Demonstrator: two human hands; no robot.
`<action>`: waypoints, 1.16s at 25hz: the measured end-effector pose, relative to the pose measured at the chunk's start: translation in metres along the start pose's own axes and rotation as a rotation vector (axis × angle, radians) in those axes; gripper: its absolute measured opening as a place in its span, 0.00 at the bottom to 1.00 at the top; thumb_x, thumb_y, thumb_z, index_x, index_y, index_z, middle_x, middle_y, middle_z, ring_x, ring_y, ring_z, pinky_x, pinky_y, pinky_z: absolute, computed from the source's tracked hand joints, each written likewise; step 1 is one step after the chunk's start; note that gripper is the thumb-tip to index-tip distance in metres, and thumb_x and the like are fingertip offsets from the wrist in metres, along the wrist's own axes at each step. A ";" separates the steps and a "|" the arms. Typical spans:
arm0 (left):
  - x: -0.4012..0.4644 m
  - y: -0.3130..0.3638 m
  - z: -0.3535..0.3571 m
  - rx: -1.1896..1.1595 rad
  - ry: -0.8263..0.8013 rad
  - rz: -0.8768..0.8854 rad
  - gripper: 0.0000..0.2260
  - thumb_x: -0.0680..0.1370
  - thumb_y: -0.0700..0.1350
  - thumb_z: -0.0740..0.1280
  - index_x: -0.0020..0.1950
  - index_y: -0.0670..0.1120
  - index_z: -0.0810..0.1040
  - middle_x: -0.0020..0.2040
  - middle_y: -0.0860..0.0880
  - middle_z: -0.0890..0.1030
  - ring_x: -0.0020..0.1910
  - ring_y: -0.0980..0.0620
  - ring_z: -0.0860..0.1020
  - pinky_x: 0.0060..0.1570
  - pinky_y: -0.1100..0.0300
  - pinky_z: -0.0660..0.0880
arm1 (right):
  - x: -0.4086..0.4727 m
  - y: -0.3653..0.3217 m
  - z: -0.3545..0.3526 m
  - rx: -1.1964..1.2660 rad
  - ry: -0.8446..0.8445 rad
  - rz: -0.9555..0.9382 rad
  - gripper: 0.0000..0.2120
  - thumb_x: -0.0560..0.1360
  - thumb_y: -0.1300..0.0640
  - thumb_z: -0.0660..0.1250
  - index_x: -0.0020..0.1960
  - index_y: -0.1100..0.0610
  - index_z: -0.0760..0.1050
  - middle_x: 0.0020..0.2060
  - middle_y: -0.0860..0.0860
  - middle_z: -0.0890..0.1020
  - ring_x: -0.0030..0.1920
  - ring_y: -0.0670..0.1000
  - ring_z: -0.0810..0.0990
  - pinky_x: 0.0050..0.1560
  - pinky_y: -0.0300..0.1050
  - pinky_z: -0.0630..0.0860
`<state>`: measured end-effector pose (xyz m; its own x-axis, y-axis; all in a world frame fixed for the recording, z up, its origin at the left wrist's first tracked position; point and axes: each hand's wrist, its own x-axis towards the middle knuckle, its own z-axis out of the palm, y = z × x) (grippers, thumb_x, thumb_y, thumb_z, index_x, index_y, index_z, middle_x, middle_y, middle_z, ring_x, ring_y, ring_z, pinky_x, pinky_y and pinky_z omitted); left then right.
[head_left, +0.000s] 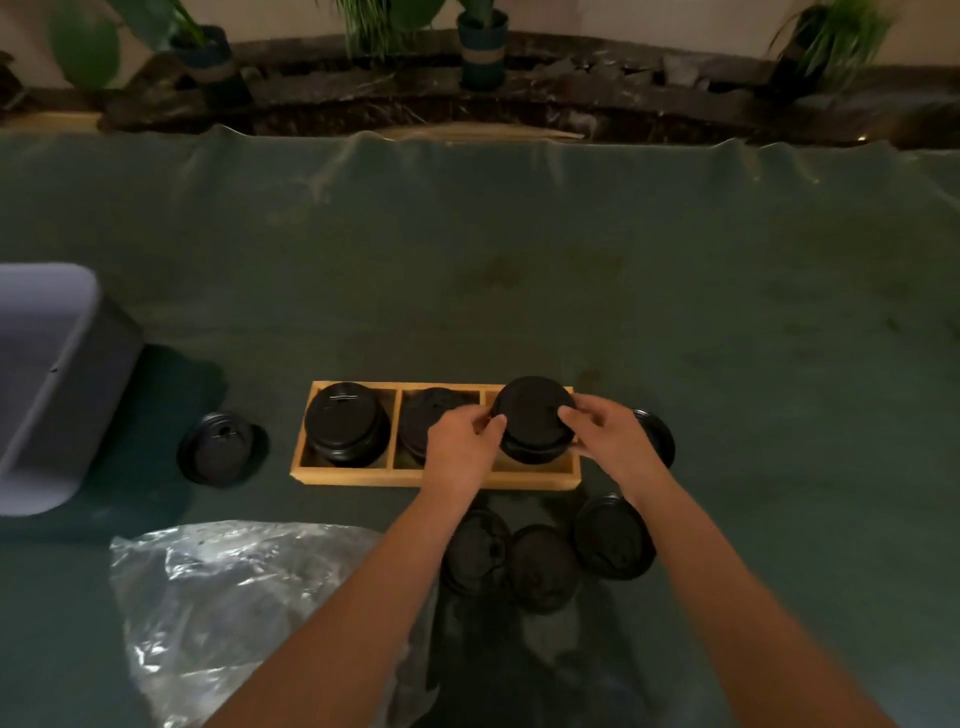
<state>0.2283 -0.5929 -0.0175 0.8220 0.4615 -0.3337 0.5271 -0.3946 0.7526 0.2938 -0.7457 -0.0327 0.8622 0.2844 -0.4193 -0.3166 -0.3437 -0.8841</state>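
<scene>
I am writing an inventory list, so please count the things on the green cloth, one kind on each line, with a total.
Wooden tray: 1
Lid stacks in the tray: 3
Loose lids around the tray: 5
Grey tub: 1
Plastic bag: 1
Total: 11
</scene>
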 end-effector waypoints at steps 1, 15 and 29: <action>0.002 0.000 0.008 0.091 -0.003 0.017 0.12 0.77 0.47 0.63 0.53 0.42 0.80 0.48 0.44 0.83 0.49 0.46 0.79 0.45 0.61 0.69 | 0.010 0.004 -0.003 -0.120 -0.014 -0.024 0.11 0.77 0.56 0.63 0.57 0.55 0.78 0.50 0.55 0.83 0.55 0.55 0.80 0.58 0.55 0.77; 0.009 -0.021 0.037 0.392 0.099 -0.003 0.16 0.76 0.51 0.65 0.32 0.45 0.70 0.27 0.51 0.69 0.31 0.50 0.72 0.31 0.59 0.66 | 0.043 0.041 -0.004 -0.575 0.062 -0.222 0.18 0.73 0.49 0.68 0.57 0.58 0.78 0.56 0.55 0.71 0.53 0.49 0.72 0.57 0.37 0.66; -0.061 -0.060 0.071 0.622 -0.145 0.320 0.17 0.75 0.53 0.64 0.62 0.50 0.74 0.57 0.50 0.78 0.59 0.51 0.71 0.53 0.59 0.71 | 0.027 0.076 -0.090 -0.706 0.378 0.031 0.22 0.73 0.56 0.68 0.65 0.61 0.71 0.59 0.65 0.74 0.61 0.65 0.70 0.63 0.54 0.67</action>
<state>0.1618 -0.6537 -0.0821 0.9546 0.1540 -0.2551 0.2448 -0.8933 0.3770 0.3290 -0.8449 -0.0923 0.9727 -0.0141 -0.2317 -0.1271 -0.8675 -0.4810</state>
